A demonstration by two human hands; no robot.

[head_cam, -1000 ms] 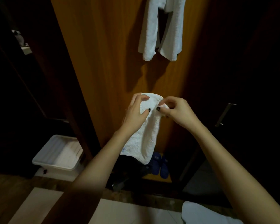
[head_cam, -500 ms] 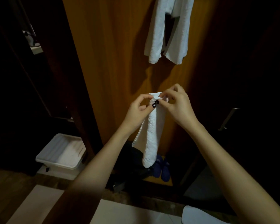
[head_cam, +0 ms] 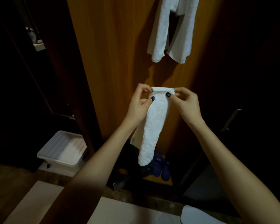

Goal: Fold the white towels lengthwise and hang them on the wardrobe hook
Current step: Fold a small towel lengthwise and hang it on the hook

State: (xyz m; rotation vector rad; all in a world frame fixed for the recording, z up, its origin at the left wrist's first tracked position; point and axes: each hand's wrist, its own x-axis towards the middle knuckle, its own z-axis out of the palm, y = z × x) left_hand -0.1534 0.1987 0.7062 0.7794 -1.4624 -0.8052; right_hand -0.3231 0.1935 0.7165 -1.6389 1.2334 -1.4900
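Towel (head_cam: 153, 123) hangs folded narrow, its top corners pinched by my left hand (head_cam: 139, 105) and right hand (head_cam: 186, 105). The hung towels (head_cam: 160, 29) run off the top edge, so I cannot see what holds them.

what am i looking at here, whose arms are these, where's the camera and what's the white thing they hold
There is no machine here: the picture comes from one wide-angle camera worn on a person's head, looking forward and down, so the two bare arms are the wearer's own. The left hand and right hand each pinch a top corner of a narrow folded white towel, which hangs down between them. Behind it stands a wooden wardrobe panel, where other white towels already hang; what they hang from is out of view. Down below are a white plastic bin and a pair of blue slippers.
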